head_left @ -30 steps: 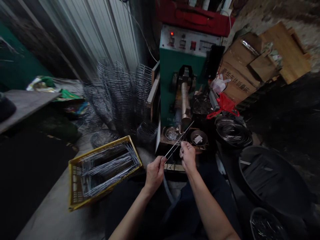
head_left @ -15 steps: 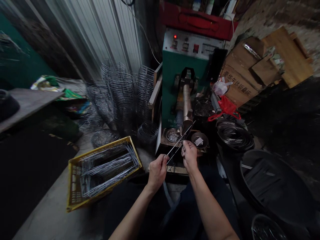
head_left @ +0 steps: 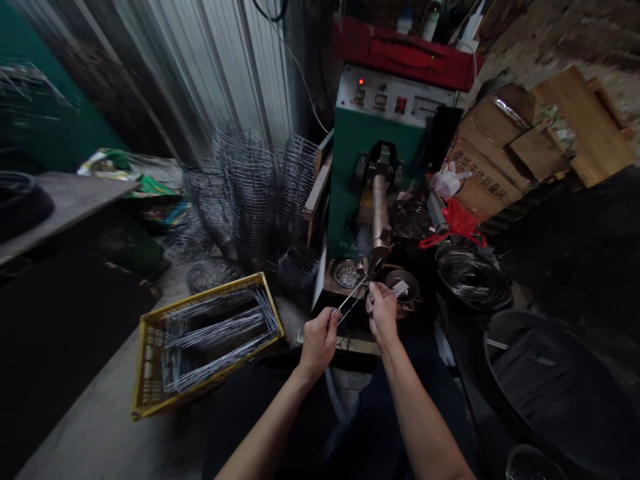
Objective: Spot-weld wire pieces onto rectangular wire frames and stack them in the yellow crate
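Observation:
My left hand (head_left: 319, 340) is closed, thumb and fingers pinching the near end of a thin metal wire piece (head_left: 351, 297) that looks like a narrow bent frame. Closer to the machine, my right hand (head_left: 383, 310) is closed too, its fingertips at the far part of the wire piece; whether they also pinch something small is hidden. The wire's far end lies at the tips of the green spot welder (head_left: 345, 207), below its thick metal arm (head_left: 381, 207). A round dish of small metal bits (head_left: 346, 274) stands just left of the tips.
A yellow crate (head_left: 200, 303) of bent wire pieces sits at left. Behind it stand stacked wire coils (head_left: 250, 193). At right are a dark bowl (head_left: 410, 287), a basin of wire strips (head_left: 470, 277), a large black tub (head_left: 555, 380) and a cardboard box (head_left: 490, 160).
The wire's far end has dropped from in front of the machine's arm to the welder tips. Both hands keep their grip. The view has shifted slightly.

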`<state>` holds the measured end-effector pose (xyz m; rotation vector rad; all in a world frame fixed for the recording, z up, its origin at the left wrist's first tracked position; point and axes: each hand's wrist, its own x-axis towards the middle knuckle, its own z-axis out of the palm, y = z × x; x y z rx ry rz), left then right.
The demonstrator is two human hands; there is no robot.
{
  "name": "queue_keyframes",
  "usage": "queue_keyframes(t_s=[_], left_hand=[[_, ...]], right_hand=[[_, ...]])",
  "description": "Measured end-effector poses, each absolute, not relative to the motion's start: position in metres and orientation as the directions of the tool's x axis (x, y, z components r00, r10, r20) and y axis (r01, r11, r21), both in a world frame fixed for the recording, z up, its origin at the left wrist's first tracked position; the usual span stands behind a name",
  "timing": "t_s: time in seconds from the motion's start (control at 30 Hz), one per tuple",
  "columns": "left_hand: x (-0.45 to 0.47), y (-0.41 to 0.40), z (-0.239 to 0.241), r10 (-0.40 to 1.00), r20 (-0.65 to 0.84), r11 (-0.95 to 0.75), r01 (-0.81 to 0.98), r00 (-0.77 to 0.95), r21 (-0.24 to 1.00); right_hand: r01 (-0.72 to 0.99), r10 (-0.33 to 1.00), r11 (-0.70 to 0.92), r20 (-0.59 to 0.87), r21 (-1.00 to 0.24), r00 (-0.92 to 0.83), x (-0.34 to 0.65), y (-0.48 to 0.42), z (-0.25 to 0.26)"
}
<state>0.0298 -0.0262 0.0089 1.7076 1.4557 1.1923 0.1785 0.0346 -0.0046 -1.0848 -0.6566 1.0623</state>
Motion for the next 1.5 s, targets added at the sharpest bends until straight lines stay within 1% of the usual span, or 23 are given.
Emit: queue_keyframes(t_s=[0.17,0.4,0.63,0.87,1.07,1.2,1.3,1.37,1.43,1.47,1.5], left_hand=[[0.029,-0.025,0.007,0.960,0.280,-0.250,0.463,0.005,0.850],[0.027,-0.025,0.007,0.967,0.252,-0.234,0.470,0.025,0.851],[0.029,-0.014,0.003,0.942,0.325,-0.322,0.512,0.086,0.796],[0.035,0.010,0.005,0.915,0.385,-0.392,0.474,0.117,0.788],[0.032,0.022,0.002,0.911,0.387,-0.406,0.458,0.139,0.790],[0.027,0.024,0.002,0.923,0.352,-0.383,0.429,0.152,0.818],[0.025,0.026,0.004,0.927,0.334,-0.376,0.425,0.172,0.823],[0.024,0.029,0.006,0.911,0.358,-0.413,0.466,0.206,0.782],[0.024,0.031,0.008,0.891,0.385,-0.453,0.503,0.240,0.736],[0.025,0.031,0.009,0.884,0.393,-0.466,0.515,0.251,0.720],[0.025,0.029,0.010,0.880,0.397,-0.474,0.524,0.261,0.707]], right_hand=[[-0.376,0.928,0.079,-0.069,-0.923,0.366,0.179,0.036,-0.005],[-0.394,0.928,0.036,-0.115,-0.918,0.353,0.180,0.036,-0.001],[-0.323,0.934,0.038,-0.082,-0.946,0.349,0.195,0.038,0.005],[-0.289,0.931,0.093,-0.019,-0.953,0.364,0.207,0.051,0.001],[-0.289,0.937,0.099,-0.009,-0.952,0.350,0.210,0.055,0.000],[-0.241,0.948,0.062,-0.019,-0.969,0.318,0.213,0.055,0.002],[-0.175,0.960,0.002,-0.047,-0.985,0.275,0.223,0.046,0.008],[-0.078,0.967,-0.039,-0.057,-0.996,0.249,0.236,0.029,0.013],[0.121,0.978,-0.063,-0.037,-0.991,0.207,0.255,0.001,0.016],[0.260,0.984,-0.062,-0.016,-0.964,0.178,0.266,-0.017,0.016],[0.419,0.989,-0.048,0.016,-0.907,0.150,0.278,-0.037,0.015]])
